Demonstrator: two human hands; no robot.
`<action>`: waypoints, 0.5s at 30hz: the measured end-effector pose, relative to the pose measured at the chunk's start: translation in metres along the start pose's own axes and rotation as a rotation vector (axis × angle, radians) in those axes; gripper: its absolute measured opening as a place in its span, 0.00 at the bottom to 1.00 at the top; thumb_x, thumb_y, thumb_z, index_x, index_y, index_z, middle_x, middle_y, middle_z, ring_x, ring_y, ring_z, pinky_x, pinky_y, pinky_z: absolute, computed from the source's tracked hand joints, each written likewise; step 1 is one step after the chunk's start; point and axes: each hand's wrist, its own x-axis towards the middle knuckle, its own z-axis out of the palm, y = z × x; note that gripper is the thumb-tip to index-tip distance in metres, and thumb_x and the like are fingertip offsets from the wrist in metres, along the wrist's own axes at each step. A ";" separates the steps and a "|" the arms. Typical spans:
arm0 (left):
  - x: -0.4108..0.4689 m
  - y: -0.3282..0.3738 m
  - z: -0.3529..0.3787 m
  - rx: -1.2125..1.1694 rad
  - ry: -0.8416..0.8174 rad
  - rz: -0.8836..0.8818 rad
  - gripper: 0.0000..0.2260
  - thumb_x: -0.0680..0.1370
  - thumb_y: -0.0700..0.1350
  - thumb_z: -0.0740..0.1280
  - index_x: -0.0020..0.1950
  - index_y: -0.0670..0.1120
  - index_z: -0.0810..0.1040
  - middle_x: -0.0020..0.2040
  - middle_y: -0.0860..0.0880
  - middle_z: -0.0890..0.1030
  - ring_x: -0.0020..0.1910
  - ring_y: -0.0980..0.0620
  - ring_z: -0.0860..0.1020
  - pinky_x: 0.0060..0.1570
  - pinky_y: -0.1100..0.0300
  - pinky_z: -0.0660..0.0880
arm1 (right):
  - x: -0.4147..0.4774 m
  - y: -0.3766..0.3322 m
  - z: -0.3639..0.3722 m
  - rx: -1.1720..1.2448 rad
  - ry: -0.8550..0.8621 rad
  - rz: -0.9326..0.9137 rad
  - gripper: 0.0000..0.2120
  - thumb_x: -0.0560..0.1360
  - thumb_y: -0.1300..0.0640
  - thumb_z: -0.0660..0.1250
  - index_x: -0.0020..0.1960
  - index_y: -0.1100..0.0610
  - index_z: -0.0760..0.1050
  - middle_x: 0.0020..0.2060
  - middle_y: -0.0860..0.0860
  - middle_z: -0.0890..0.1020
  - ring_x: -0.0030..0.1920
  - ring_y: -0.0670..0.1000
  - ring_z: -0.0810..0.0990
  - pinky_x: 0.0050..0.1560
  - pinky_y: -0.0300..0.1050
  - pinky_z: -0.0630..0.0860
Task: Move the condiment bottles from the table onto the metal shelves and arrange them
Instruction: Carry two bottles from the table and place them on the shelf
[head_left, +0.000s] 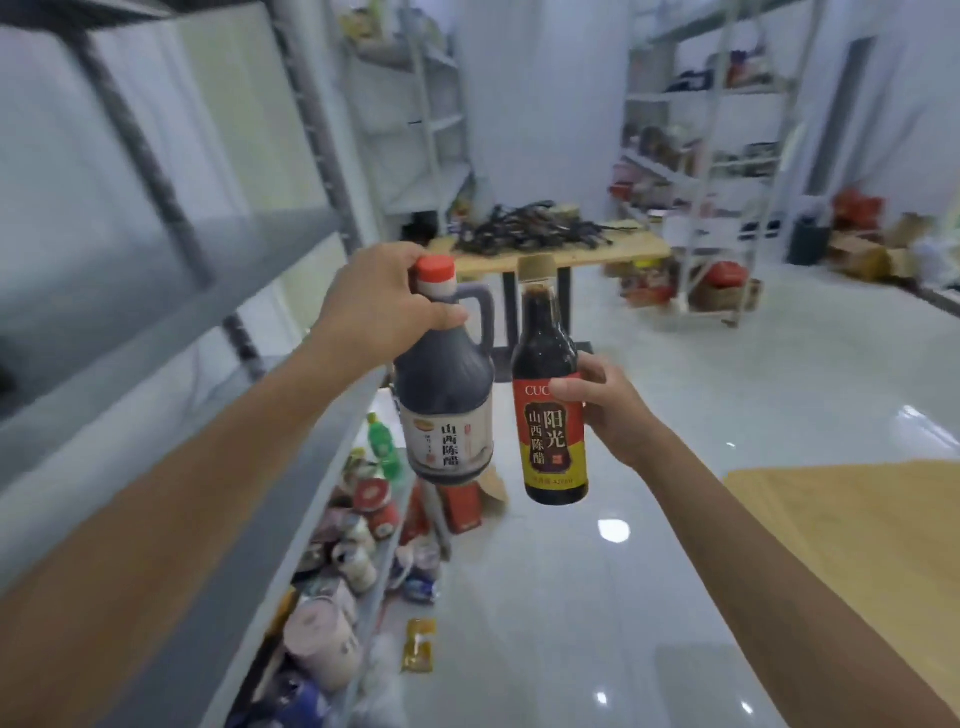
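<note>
Lighting: bright, even, cool white, from overhead; the source is out of frame. Shadows are faint and soft.

Glare: small white hot spots on the glossy floor (675, 597), near centre and at right, with a broader sheen farther off.

Sharpness: the large bottle (447, 395) and the slim bottle (545, 415) at centre are clearest, their labels legible. The metal shelf (171, 332) at left is heavily smeared, as are both near forearms (208, 493). The far racks (711, 130) are soft.

Distortion: wide-angle; uprights lean and bow towards the edges.
</note>
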 end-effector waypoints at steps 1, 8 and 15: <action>0.007 -0.007 -0.006 0.017 0.028 -0.042 0.11 0.66 0.46 0.77 0.44 0.45 0.80 0.40 0.48 0.81 0.44 0.47 0.79 0.46 0.52 0.75 | 0.020 0.000 0.008 0.004 -0.046 -0.006 0.26 0.57 0.49 0.74 0.53 0.56 0.78 0.44 0.52 0.83 0.46 0.53 0.82 0.45 0.44 0.78; 0.061 -0.045 -0.038 0.022 0.224 -0.301 0.13 0.62 0.44 0.80 0.43 0.44 0.83 0.42 0.45 0.84 0.45 0.46 0.82 0.52 0.45 0.78 | 0.159 -0.003 0.047 0.077 -0.367 -0.069 0.26 0.59 0.50 0.74 0.54 0.57 0.77 0.47 0.57 0.82 0.50 0.59 0.81 0.56 0.56 0.76; 0.112 -0.055 -0.054 0.066 0.492 -0.453 0.10 0.65 0.42 0.78 0.42 0.47 0.81 0.42 0.48 0.83 0.46 0.48 0.82 0.50 0.53 0.78 | 0.283 -0.032 0.076 0.060 -0.668 -0.170 0.32 0.59 0.50 0.76 0.60 0.59 0.75 0.52 0.59 0.82 0.53 0.62 0.81 0.56 0.56 0.76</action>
